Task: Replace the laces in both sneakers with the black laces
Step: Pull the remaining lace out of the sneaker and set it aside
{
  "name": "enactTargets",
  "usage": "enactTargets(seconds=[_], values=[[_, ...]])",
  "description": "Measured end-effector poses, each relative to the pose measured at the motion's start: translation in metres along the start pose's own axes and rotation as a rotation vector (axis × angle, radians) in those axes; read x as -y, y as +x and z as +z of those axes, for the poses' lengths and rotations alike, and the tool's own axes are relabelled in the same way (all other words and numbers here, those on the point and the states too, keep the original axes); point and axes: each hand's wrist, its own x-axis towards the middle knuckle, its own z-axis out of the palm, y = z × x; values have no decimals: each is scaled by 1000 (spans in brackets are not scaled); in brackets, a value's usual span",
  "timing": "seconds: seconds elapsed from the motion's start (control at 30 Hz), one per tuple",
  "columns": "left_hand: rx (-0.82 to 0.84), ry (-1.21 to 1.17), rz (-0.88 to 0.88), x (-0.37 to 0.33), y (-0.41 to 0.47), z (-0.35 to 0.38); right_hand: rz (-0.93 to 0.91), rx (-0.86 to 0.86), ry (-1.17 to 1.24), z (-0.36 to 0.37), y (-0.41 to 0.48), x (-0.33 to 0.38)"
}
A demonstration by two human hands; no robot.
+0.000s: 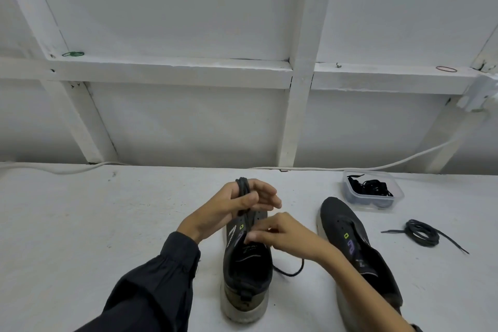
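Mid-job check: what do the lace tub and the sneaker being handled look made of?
Tub: clear glossy plastic, apparently; the black laces show through its wall. Sneaker: dark matte fabric upper, possibly knit; pale sole looks rubbery, with dirty scuffs.

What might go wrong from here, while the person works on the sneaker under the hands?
1. The lace wound on the left hand seems held by the thumb alone; its turns may slip off and tangle.
2. A slack loop lies beside the sneaker, under the wrist of the right hand, and may snag.
3. The coiled lace at the right and the laces in the container are both dark, so they are easy to confuse.
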Motion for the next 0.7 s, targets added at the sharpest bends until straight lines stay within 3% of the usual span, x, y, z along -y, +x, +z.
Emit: enactTargets(seconds=[0.23, 0.43, 0.57, 0.7], values=[[-19, 143, -88, 12, 2, 4, -68, 143, -187, -35, -14, 40], [64, 105, -79, 11, -1, 15, -136, -88, -273, -64, 7, 53], [112, 124, -80, 7, 1, 18, -166, -271, -69, -57, 24, 41], [95, 58, -38, 3, 1, 16, -104, -313, -6, -32, 26, 18]])
